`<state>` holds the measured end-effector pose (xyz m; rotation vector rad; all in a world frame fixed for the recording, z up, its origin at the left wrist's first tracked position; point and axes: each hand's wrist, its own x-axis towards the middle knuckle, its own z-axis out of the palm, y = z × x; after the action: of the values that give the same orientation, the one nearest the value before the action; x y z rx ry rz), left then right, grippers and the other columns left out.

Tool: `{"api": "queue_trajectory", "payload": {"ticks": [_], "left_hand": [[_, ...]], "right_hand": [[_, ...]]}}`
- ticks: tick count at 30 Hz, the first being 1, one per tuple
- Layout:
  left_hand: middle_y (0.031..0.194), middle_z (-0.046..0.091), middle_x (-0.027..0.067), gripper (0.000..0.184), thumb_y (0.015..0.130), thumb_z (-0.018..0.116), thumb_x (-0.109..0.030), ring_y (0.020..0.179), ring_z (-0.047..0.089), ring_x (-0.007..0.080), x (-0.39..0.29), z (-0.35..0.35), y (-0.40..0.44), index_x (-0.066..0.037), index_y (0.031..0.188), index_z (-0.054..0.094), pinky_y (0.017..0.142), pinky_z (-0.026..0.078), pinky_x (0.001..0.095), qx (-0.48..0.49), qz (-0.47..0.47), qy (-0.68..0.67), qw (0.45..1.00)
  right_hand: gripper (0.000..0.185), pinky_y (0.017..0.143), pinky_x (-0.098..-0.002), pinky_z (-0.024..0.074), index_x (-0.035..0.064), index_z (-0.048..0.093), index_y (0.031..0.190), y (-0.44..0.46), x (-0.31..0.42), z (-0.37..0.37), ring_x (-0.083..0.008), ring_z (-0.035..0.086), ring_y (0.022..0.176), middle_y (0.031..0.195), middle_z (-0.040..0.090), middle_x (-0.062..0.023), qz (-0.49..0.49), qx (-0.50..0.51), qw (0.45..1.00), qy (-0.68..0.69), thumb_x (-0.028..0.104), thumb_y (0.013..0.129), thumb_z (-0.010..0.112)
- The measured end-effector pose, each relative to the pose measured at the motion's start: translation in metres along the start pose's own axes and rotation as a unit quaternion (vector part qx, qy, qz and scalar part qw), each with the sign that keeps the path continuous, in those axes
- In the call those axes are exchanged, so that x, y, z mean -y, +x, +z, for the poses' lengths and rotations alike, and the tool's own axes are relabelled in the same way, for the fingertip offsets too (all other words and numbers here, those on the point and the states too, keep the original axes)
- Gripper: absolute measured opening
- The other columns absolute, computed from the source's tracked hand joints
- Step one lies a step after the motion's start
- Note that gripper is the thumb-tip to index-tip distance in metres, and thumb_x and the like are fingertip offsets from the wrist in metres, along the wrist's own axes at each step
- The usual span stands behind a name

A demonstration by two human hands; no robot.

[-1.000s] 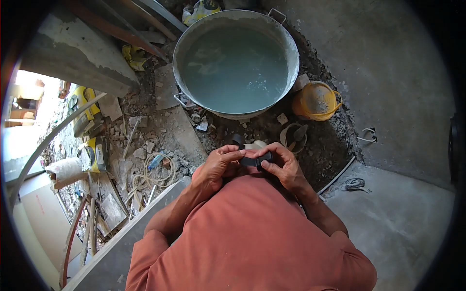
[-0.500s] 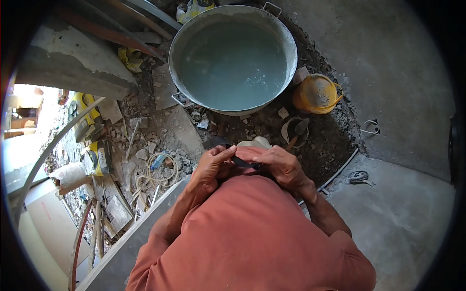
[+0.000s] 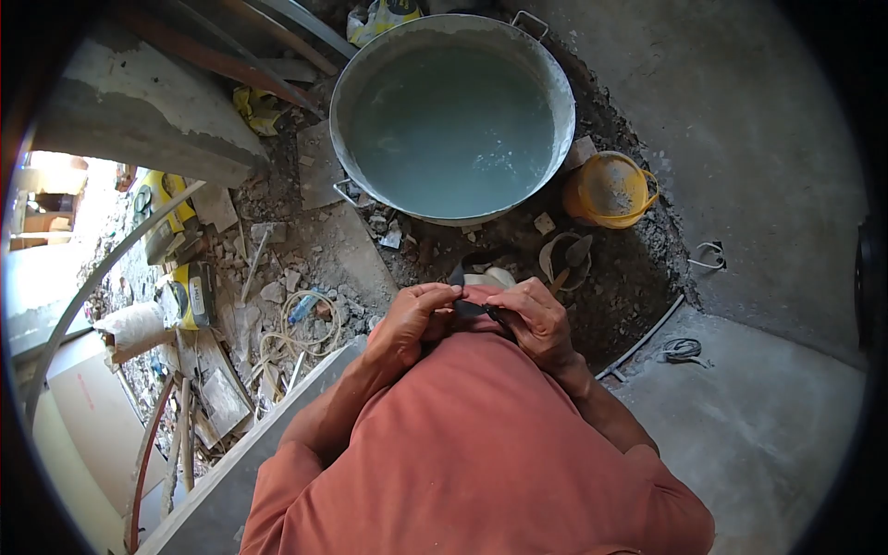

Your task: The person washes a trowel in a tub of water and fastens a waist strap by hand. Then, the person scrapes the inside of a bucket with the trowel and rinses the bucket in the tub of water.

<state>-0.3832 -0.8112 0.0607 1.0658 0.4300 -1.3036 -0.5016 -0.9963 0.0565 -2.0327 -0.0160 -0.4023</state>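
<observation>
In front of my torso, a black strap (image 3: pixel 472 308) stretches between my two hands over the salmon-coloured shirt (image 3: pixel 499 416). My left hand (image 3: pixel 413 322) pinches it with thumb and index finger. From there a loose length of it hangs down past the fingertips. My right hand (image 3: pixel 535 322) has its fingers closed on the other side, where a small dark piece, perhaps a buckle, partly shows. The fingers hide most of that piece. Below the hands, light-coloured shoe tips (image 3: pixel 499 276) show at the shirt's lower edge.
A large metal tub (image 3: pixel 338 120) of cloudy water stands ahead. Right of it are a yellow bucket (image 3: pixel 583 199) and a small container (image 3: pixel 578 277) with a trowel (image 3: pixel 566 264). Rubble, coiled hose (image 3: pixel 277 342) and yellow bags (image 3: pixel 190 296) lie left. Concrete floor (image 3: pixel 758 388) extends right.
The strap's loose end has swung from left of my left hand to beyond its fingertips. My right fingers have drawn up into a pinch. The whole view has shifted slightly.
</observation>
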Motion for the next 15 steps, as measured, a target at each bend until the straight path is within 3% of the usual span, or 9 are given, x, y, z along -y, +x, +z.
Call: {"api": "queue_trajectory", "payload": {"ticks": [2, 7, 9, 10, 12, 14, 15], "left_hand": [[0.060, 0.052, -0.0039, 0.009, 0.087, 0.068, -0.014, 0.041, 0.033, 0.0015, 0.004, -0.005, 0.002, -0.006, 0.086, 0.064, 0.039, 0.023, 0.0188, -0.068, 0.036, -0.008, 0.997], [0.061, 0.052, -0.0040, 0.013, 0.086, 0.070, -0.012, 0.041, 0.033, 0.0017, 0.009, -0.009, 0.000, -0.008, 0.079, 0.060, 0.039, 0.022, 0.0196, -0.078, 0.058, -0.025, 0.995], [0.063, 0.052, -0.0037, 0.016, 0.086, 0.071, -0.014, 0.042, 0.035, 0.0016, 0.008, -0.008, 0.000, -0.009, 0.077, 0.058, 0.040, 0.023, 0.0195, -0.080, 0.052, -0.031, 0.995], [0.062, 0.051, -0.0040, 0.019, 0.089, 0.070, -0.020, 0.042, 0.032, 0.0021, 0.006, -0.005, 0.001, -0.008, 0.081, 0.058, 0.040, 0.022, 0.0198, -0.073, 0.050, -0.012, 0.996], [0.061, 0.049, -0.0044, 0.023, 0.091, 0.070, -0.026, 0.042, 0.029, 0.0027, 0.004, -0.006, -0.002, -0.008, 0.084, 0.057, 0.040, 0.020, 0.0201, -0.071, 0.049, 0.006, 0.996], [0.069, 0.049, -0.0005, 0.043, 0.094, 0.061, -0.045, 0.050, 0.035, 0.0058, 0.002, -0.009, -0.009, -0.005, 0.106, 0.050, 0.047, 0.029, 0.0204, -0.007, 0.052, -0.038, 0.998], [0.069, 0.049, -0.0005, 0.043, 0.094, 0.061, -0.045, 0.050, 0.035, 0.0058, 0.001, -0.008, -0.011, -0.005, 0.106, 0.050, 0.047, 0.029, 0.0204, -0.008, 0.055, -0.037, 0.998]], "right_hand": [[0.026, 0.073, -0.0319, 0.0495, 0.0051, 0.070, 0.101, -0.005, 0.000, -0.008, -0.0229, 0.062, 0.084, 0.092, 0.066, -0.0084, -0.010, 0.015, 1.000, -0.015, -0.008, 0.079, 0.069], [0.024, 0.074, -0.0321, 0.0489, 0.0047, 0.070, 0.098, -0.013, 0.001, -0.013, -0.0234, 0.062, 0.084, 0.092, 0.066, -0.0088, -0.018, 0.045, 0.999, 0.006, -0.007, 0.077, 0.070], [0.019, 0.076, -0.0288, 0.0487, 0.0034, 0.068, 0.098, -0.009, 0.004, -0.007, -0.0169, 0.061, 0.084, 0.093, 0.066, -0.0049, 0.094, 0.036, 0.987, 0.126, -0.005, 0.081, 0.070], [0.019, 0.076, -0.0288, 0.0487, 0.0034, 0.068, 0.098, -0.007, 0.005, -0.006, -0.0169, 0.061, 0.084, 0.093, 0.066, -0.0049, 0.094, 0.039, 0.987, 0.127, -0.005, 0.081, 0.070], [0.016, 0.080, -0.0251, 0.0480, 0.0023, 0.064, 0.101, -0.003, 0.006, -0.001, -0.0096, 0.060, 0.088, 0.093, 0.065, -0.0010, 0.278, -0.018, 0.911, 0.303, -0.004, 0.087, 0.065], [0.015, 0.084, -0.0249, 0.0483, 0.0019, 0.062, 0.102, -0.013, -0.010, 0.000, -0.0075, 0.059, 0.094, 0.098, 0.063, -0.0018, 0.345, -0.051, 0.865, 0.362, -0.006, 0.090, 0.058], [0.014, 0.084, -0.0259, 0.0491, 0.0020, 0.062, 0.101, -0.013, -0.012, 0.001, -0.0090, 0.060, 0.096, 0.098, 0.064, -0.0035, 0.364, -0.088, 0.841, 0.391, -0.006, 0.090, 0.058]]}}
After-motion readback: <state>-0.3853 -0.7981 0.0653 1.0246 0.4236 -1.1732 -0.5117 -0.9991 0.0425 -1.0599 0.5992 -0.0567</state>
